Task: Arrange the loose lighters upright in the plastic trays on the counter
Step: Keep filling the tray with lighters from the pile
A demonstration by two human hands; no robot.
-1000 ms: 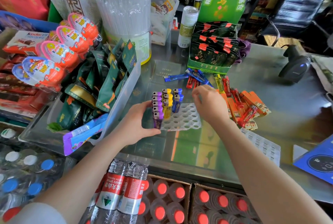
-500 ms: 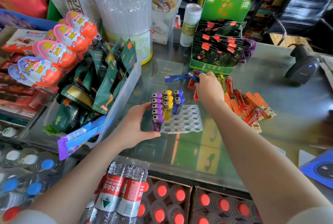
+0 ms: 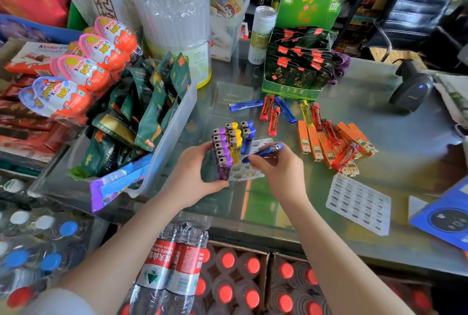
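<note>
— Holding a blue lighter now, is she? Half a second ago the right hand was up at the loose pile by the green box.

— Yes, it has come back with one. Thumb and fingers pinch it low on the body, and it lies tilted, nearly flat, just above the tray, metal head pointing away to the right.

— And the left hand?

— Unmoved: curled round the near left corner of the tray, thumb against the front purple lighter, bracing it on the counter.

— How full is the tray?

— A purple row, three yellow, two blue standing upright at its left; the right side shows open holes.

— So what's next?

— I'd judge she must turn the blue one upright and seat it behind the other blues. Plenty remain loose: red, blue and yellow ones, and the orange lighters beside them. A second tray lies well off to the right.
</note>
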